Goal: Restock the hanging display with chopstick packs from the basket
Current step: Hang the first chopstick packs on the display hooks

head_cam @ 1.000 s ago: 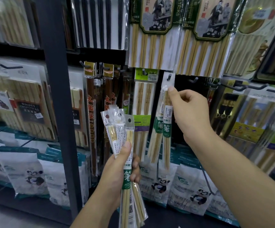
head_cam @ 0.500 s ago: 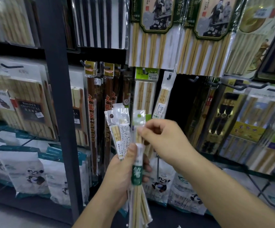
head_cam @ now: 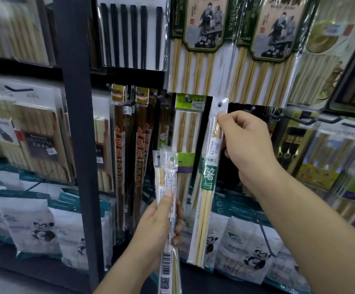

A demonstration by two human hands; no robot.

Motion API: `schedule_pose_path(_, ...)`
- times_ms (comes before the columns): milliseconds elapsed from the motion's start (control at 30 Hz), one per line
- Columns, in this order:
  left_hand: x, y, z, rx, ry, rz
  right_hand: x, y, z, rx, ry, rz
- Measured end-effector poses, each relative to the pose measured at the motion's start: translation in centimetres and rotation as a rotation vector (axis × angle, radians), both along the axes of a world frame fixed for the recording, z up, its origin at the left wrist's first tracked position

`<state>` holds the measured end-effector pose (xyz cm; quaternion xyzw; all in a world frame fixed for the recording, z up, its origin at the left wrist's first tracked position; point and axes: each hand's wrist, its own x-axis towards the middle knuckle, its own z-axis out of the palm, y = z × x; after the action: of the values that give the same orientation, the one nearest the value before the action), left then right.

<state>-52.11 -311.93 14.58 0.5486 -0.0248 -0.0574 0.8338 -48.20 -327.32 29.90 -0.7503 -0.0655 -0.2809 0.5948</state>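
At the dark hook wall point(head_cam: 241, 108), a likely light, slick clear-wrapped bamboo chopstick pack point(head_cam: 206, 183) is pinched below its header by the right hand point(head_cam: 251, 149), spares point(head_cam: 165, 177) clasped in the left hand point(head_cam: 157, 228)

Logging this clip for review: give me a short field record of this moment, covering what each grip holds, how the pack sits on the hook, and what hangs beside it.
right grip: pinches the top of one chopstick pack
left grip: holds a bundle of spare packs, upright
hook: tip shows in the pack's hang hole
pack pose: nearly upright, lower end leaning left
neighbour: green-topped pack on the next hook to the left
basket: not in view
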Motion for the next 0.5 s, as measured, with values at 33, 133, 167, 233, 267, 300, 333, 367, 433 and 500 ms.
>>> schedule_pose_path(33,0.0,0.1,0.0,0.003,-0.002,0.009,0.1,0.0,0.0,0.002,0.003,0.003)
schedule_pose_path(133,0.1,0.3,-0.1,0.012,-0.015,0.034,0.3,0.0,0.2,0.011,0.004,0.012)
schedule_pose_path(167,0.1,0.3,-0.2,0.01,-0.023,0.043,0.4,0.0,0.2,0.014,0.005,0.013)
schedule_pose_path(233,0.1,0.5,-0.3,0.003,-0.04,0.059,0.6,0.0,0.1,0.017,0.013,0.007)
schedule_pose_path(267,0.1,0.6,-0.4,-0.001,-0.046,0.065,0.7,-0.1,0.0,0.016,0.015,0.005)
schedule_pose_path(300,0.1,0.6,-0.3,-0.009,-0.052,0.069,0.9,-0.1,-0.1,0.014,0.018,0.001)
schedule_pose_path(333,0.1,0.7,-0.3,-0.02,-0.056,0.07,1.0,-0.1,-0.2,0.009,0.02,-0.007)
schedule_pose_path(367,0.2,0.8,-0.2,-0.029,-0.061,0.069,1.1,-0.2,-0.3,0.001,0.022,-0.019)
schedule_pose_path(433,0.2,0.9,-0.1,-0.029,-0.079,0.05,1.2,-0.3,-0.5,-0.042,0.021,-0.054)
schedule_pose_path(500,0.1,1.0,0.0,-0.039,-0.095,0.011,1.2,-0.4,-0.9,-0.135,0.021,-0.1)
